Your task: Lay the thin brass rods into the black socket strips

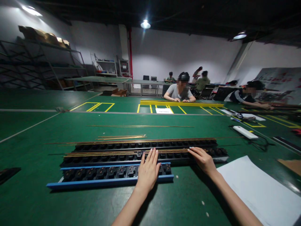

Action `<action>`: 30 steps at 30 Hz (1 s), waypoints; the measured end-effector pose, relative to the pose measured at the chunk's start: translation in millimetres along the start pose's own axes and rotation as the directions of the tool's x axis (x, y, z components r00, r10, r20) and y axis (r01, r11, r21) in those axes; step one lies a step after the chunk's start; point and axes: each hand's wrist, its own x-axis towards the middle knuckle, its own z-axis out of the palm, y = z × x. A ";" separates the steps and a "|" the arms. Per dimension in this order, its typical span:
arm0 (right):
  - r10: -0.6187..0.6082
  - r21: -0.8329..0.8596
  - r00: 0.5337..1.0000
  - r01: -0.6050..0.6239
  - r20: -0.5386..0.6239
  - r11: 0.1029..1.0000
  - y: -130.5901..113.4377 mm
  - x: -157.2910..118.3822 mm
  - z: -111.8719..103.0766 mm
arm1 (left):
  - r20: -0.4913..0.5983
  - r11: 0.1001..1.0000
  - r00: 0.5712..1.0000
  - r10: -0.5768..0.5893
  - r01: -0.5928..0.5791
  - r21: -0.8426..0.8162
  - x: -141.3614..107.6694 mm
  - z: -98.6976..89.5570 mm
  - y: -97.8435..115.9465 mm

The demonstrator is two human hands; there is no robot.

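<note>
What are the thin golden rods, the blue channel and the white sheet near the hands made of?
The thin golden rods: probably metal, perhaps brass, given their yellowish sheen. The blue channel: painted or anodised metal, or plastic; its smooth, even colour leaves that open. The white sheet: likely matte paper, thin and without gloss.

Pale walls (pixel 164 50), bright ceiling lamps (pixel 145 24)

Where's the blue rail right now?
Head view, left of centre: the blue rail lies on the green table, on the near side of the black rails, with the left hand over its right part.
</note>
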 end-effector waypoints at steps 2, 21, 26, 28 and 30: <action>-0.005 -0.001 1.000 0.005 -0.006 1.000 -0.1 -0.1 0.3 | 0.000 1.000 1.000 0.001 -0.001 0.003 0.2 0.2 0.2; 0.000 -0.011 1.000 0.000 -0.014 1.000 -1.5 1.1 -0.6 | -0.018 0.999 1.000 0.022 -0.022 -0.029 2.0 0.4 -0.4; -0.009 -0.028 1.000 0.009 -0.011 1.000 -1.4 0.5 -0.6 | 0.002 0.999 0.999 0.041 -0.041 -0.011 3.8 -0.4 0.7; -0.009 -0.036 1.000 0.009 -0.016 0.999 -1.6 0.0 -0.2 | 0.006 0.999 0.999 0.048 -0.048 -0.002 3.6 0.6 1.1; -0.009 -0.040 1.000 0.008 -0.022 0.999 -1.8 -0.4 0.1 | 0.002 0.999 0.999 0.052 -0.052 -0.004 3.1 1.9 1.1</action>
